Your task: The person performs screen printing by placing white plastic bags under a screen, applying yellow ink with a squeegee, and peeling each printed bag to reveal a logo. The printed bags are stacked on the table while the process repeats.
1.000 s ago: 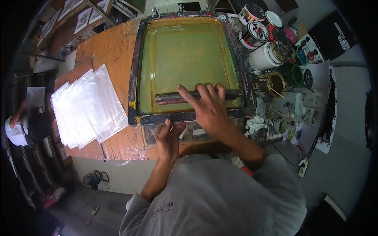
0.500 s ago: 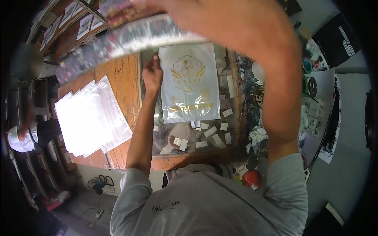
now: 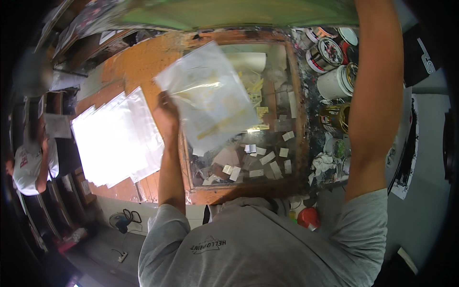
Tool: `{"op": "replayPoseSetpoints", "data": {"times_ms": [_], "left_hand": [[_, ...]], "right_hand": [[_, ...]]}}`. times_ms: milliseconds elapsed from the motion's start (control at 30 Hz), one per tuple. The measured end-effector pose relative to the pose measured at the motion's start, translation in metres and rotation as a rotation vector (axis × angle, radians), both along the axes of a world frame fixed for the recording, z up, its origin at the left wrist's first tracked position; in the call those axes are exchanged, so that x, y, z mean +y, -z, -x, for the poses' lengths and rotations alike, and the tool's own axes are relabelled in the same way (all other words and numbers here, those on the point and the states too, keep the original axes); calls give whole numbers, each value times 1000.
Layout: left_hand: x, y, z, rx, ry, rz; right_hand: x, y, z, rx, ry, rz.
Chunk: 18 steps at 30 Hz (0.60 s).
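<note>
My left hand (image 3: 168, 111) is closed on the left edge of a clear plastic bag (image 3: 210, 103) with a yellowish print. The bag hangs tilted over the left part of a glass-topped board (image 3: 272, 165) in a wooden frame, and motion blurs it a little. Part of a yellow print (image 3: 258, 91) shows on the glass beside the bag. Above, a green screen-printing screen (image 3: 248, 14) is raised across the upper edge of the picture. My right forearm (image 3: 375, 86) reaches up to its right end; the right hand lies beyond the picture.
A fanned stack of clear plastic bags (image 3: 114, 138) rests on the wooden table (image 3: 141, 60) to the left. Ink cans (image 3: 325, 55) and a crumpled white rag (image 3: 322, 163) line the right side. Small pale slips (image 3: 256, 173) lie about the glass. Another person (image 3: 33, 162) stands far left.
The screen has swung higher, and my right hand has gone out of the picture. My left hand has pulled the bag off the glass to the left, turning it.
</note>
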<state>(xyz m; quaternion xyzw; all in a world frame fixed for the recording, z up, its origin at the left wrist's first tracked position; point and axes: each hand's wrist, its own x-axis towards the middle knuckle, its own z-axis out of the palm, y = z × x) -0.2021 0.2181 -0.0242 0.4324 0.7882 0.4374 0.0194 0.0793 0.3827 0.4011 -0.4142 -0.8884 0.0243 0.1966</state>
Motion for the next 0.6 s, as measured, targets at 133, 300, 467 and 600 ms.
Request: {"op": "replayPoseSetpoints", "data": {"times_ms": [133,300,467,600], "left_hand": [[-109,-31,170,233,-355,148],[-197,-64,217,631,-633,266],[-182,47,42,468,151,540],[-121,33,-99,379,402,413]], "right_hand": [[15,17,-3,86,-182,0],[-33,10,1,146,-114,41],[-46,16,3,203,-140,-37],[-19,25,-3,159,-104,-58]]}}
